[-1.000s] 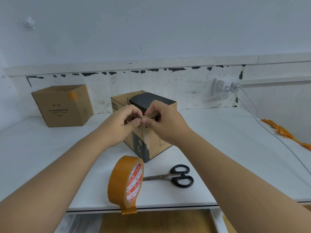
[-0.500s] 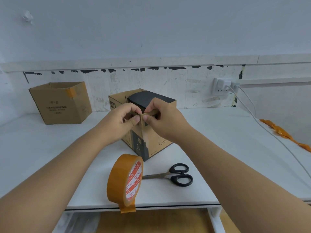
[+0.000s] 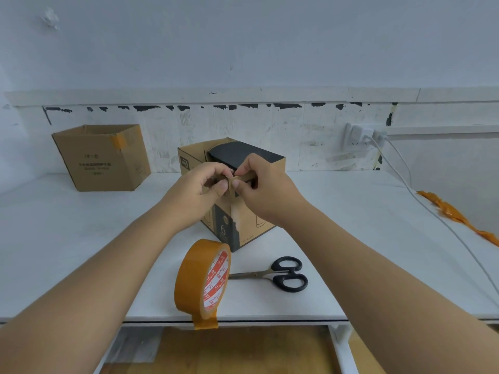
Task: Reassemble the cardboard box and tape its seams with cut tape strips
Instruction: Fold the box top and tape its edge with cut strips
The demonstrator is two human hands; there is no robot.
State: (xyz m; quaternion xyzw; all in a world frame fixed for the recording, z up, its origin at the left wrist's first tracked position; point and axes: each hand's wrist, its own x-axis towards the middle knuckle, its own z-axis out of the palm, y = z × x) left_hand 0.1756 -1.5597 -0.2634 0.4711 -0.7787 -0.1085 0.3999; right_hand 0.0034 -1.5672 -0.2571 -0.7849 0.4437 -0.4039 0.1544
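Note:
A small cardboard box [image 3: 251, 225] with black print stands in the middle of the white table [image 3: 81, 225], its near corner turned toward me and its top dark. My left hand [image 3: 199, 187] and my right hand [image 3: 262, 184] meet at the top of that corner. Both pinch the upper end of a tape strip [image 3: 232, 195] that runs down the corner edge. An orange tape roll [image 3: 201, 279] stands on edge near the table's front, its loose end hanging over the edge. Black-handled scissors [image 3: 280, 273] lie just right of the roll.
A larger open cardboard box [image 3: 102, 157] sits at the back left against the wall. A wall socket [image 3: 359, 136] at the back right feeds white cables [image 3: 432, 209] across the table's right side. Crumpled orange tape [image 3: 453, 214] lies at the far right.
The hands stay at the box's top corner; the fingertips have shifted slightly on the tape strip. The view has drifted a little.

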